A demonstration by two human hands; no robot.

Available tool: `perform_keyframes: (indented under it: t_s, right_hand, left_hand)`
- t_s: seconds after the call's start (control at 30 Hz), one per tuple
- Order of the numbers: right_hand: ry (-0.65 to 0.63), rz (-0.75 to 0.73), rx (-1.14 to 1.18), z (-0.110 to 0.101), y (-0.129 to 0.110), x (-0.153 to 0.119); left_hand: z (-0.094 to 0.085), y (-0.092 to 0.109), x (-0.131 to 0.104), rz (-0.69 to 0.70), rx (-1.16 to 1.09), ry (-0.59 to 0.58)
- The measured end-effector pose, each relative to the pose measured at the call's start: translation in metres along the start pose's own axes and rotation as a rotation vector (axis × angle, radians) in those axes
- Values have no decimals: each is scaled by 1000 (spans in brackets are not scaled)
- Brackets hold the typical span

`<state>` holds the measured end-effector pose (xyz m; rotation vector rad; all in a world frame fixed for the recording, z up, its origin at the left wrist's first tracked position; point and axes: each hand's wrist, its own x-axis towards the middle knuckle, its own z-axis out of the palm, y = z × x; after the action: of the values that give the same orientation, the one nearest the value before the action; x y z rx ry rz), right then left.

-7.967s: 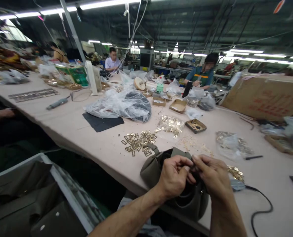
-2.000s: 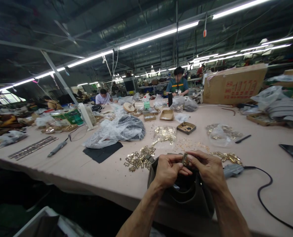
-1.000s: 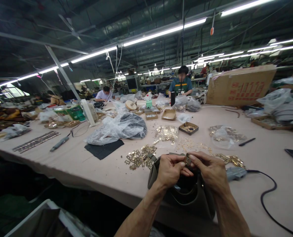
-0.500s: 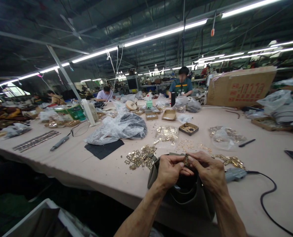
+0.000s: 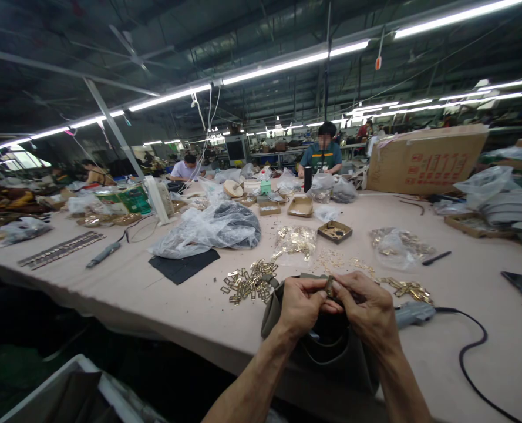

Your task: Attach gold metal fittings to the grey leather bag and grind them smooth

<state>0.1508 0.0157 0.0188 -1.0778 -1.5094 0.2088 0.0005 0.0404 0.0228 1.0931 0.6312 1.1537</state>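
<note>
A dark olive bag [image 5: 349,358] stands at the table's front edge with its mouth facing me. Over its rim, my left hand [image 5: 302,302] and my right hand [image 5: 366,302] meet, fingers closed in a pinch. Between their fingertips is a small brass-coloured metal fitting [image 5: 330,286], partly covered by the fingers. Left of the bag lies a pile of rectangular metal frames [image 5: 248,283]. To its right are a heap of gold-coloured metal pieces [image 5: 408,289] and a grey corded power screwdriver [image 5: 413,314], partly hidden behind my right hand.
Bags of metal parts [image 5: 293,242], a small cardboard tray [image 5: 334,231] and a black pen [image 5: 437,258] lie beyond my hands. A plastic-wrapped bundle [image 5: 212,229] sits left. A white bin [image 5: 80,367] stands below the table edge. Co-workers [image 5: 321,154] sit across the table.
The fitting is turned slightly between the fingertips, and my right hand has shifted a little to the left. The bag stays in place. The whole view has moved slightly.
</note>
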Motion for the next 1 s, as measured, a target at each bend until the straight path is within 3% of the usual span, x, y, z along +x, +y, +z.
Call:
perform_keyframes:
  t_s: [0.23, 1.0]
  right_hand:
    - [12, -133, -92, -3, -3, -1]
    - [36, -159, -109, -1, -5, -3]
  left_hand:
    - [4, -2, -1, 0, -1, 30]
    - [10, -8, -6, 34, 8, 105]
